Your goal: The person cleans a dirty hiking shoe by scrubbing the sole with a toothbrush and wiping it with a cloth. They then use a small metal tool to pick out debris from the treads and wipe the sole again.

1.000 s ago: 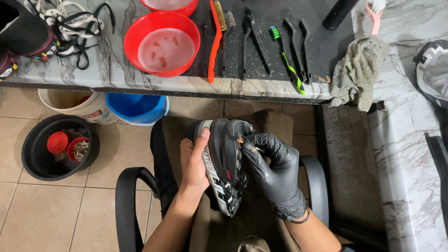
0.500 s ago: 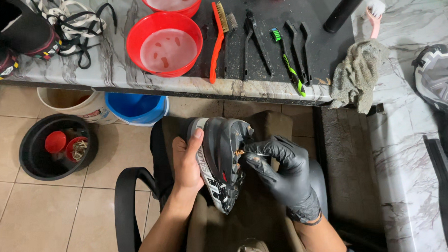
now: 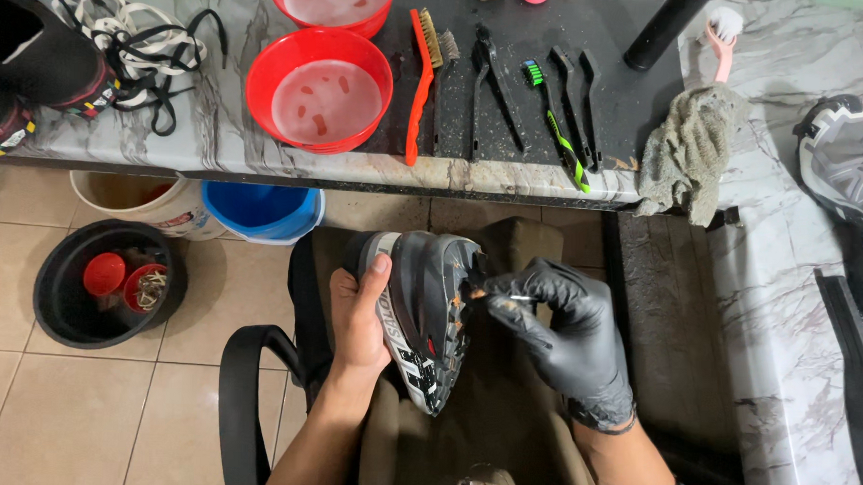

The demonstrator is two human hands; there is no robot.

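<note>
My bare left hand (image 3: pixel 357 316) grips a dark grey sports shoe (image 3: pixel 427 314) from its left side, sole turned up over my lap. My right hand (image 3: pixel 567 338), in a black glove, pinches a small thin tool (image 3: pixel 517 298) against the shoe's sole edge, where there are orange specks. The tool is mostly hidden by the fingers.
The marble counter (image 3: pixel 215 139) ahead bears two red bowls (image 3: pixel 319 90), an orange brush (image 3: pixel 416 79), several black brushes on a dark mat (image 3: pixel 514 83), a grey rag (image 3: pixel 688 151), laces (image 3: pixel 137 41). Below stand a blue bucket (image 3: pixel 260 213) and black tub (image 3: pixel 105 284). Another shoe (image 3: pixel 850 161) lies right.
The shoe and both hands have shifted slightly; the gloved fingers have worked along the sole edge. Both grips are unchanged.
</note>
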